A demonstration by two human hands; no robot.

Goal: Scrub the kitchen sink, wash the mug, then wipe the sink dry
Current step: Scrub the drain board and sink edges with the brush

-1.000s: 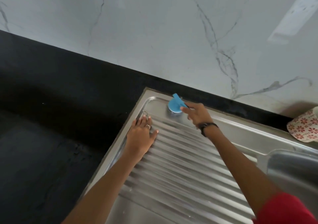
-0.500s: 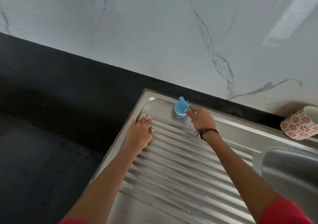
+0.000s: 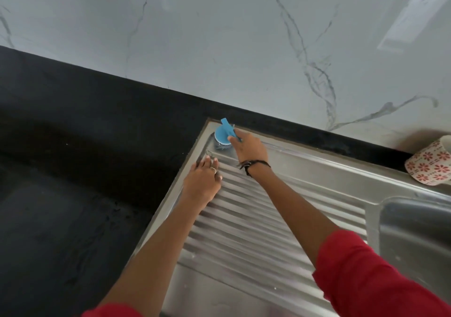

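A stainless steel sink with a ribbed drainboard (image 3: 256, 219) fills the lower right. My right hand (image 3: 249, 148) grips the blue handle of a round blue scrubber (image 3: 223, 135), whose steel wool sits against the drainboard's far left corner. Flat on the ribs just below that corner lies my left hand (image 3: 202, 182), fingers straight, a ring on one finger. A white mug with red flowers (image 3: 432, 165) lies on its side on the sink's back ledge at the far right. The basin (image 3: 415, 231) shows at the right edge.
A black stone countertop (image 3: 85, 158) spreads to the left of the sink and runs as a strip behind it. A white marble-patterned wall (image 3: 219, 36) rises at the back. Red sleeves cover both upper arms.
The scrubber and my right hand moved left along the back of the drainboard into its far corner. My left hand has stayed flat on the ribs.
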